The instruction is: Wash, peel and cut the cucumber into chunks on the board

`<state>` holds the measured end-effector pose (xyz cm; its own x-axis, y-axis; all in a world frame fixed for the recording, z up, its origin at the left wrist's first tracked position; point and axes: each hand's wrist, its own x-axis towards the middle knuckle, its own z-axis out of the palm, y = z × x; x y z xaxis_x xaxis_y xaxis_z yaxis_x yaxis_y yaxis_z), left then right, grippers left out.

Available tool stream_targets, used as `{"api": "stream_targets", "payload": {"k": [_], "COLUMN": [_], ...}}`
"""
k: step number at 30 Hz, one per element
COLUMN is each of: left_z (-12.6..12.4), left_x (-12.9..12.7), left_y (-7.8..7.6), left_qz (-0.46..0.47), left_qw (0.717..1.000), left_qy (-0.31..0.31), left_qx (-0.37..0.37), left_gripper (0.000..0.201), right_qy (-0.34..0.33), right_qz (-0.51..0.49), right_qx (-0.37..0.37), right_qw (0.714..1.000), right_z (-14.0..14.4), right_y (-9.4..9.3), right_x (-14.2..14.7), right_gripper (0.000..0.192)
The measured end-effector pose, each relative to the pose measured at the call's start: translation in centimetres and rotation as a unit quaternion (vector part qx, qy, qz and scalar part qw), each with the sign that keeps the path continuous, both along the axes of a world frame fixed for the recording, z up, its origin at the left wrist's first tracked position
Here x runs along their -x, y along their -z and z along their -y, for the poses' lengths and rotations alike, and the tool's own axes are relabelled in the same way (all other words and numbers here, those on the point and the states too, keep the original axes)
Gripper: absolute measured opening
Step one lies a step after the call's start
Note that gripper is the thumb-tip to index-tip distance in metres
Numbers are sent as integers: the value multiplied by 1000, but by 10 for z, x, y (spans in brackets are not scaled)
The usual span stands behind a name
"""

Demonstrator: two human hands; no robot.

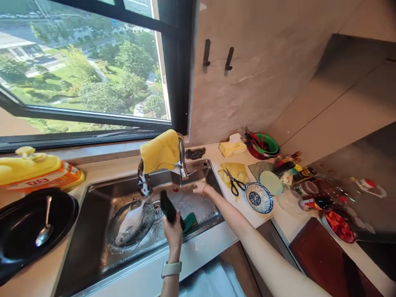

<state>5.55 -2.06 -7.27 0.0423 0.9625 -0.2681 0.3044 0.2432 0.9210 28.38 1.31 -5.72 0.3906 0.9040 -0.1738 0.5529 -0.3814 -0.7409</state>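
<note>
1. Fingers [170, 218] of the left hand [173, 233] wrapped tight around a dark, flat object [168, 207], raised upright over the sink [93, 231].
2. Could not tell what the dark object was; its lower end hidden behind the hand.
3. Wore a pale watch [171, 269] on the left wrist.
4. Right hand [200, 188] stretched to the far right corner of the sink, just below the tap lever [185, 172]; fingers curled and blurred, so could not tell whether holding anything.
5. Green sponge [189, 220] lay in the basin just right of the left hand.
6. Fish [130, 225] lay in a metal bowl [115, 243] in the sink, left of the dark object.
7. Yellow cloth [160, 151] hung draped over the faucet [181, 144].
8. Scissors [234, 181] rested on a yellow rag [241, 170] on the counter, beside a blue patterned plate [259, 198].
9. Black pan [18, 222] with a spoon [45, 233] sat at the left.
</note>
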Motion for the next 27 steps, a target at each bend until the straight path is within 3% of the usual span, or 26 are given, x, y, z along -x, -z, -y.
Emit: {"api": "stream_targets", "payload": {"k": [3,6,11,15,20,23,27], "left_z": [11,18,28,28,26,33,46], "left_x": [-8,-19,-42,-63,-111,-148,-193], "left_y": [-19,-32,-41,-44,-46,-49,-56], "left_qz": [-67,-126,-133,-124,-166,-204,-243], "left_qw": [991,973,958,953,935,924,913], "left_qy": [94,143,159,151,161,143,108], "left_qx": [-60,-130,-197,-230,-267,-292,-309], "left_gripper": [47,45,44,42,47,48,49], "right_qy": [-30,-49,54,200,312,315,269], "right_qz": [42,104,149,214,266,271,273], "right_qx": [73,105,59,24,13,34,76], "right_qw": [996,988,986,956,912,909,920], "right_z": [53,98,147,176,202,201,189], "right_y": [1,-2,-27,-68,-119,-128,-113], "right_x": [10,6,-53,-152,-320,-413,-498], "right_gripper": [45,49,27,35,42,36,27]}}
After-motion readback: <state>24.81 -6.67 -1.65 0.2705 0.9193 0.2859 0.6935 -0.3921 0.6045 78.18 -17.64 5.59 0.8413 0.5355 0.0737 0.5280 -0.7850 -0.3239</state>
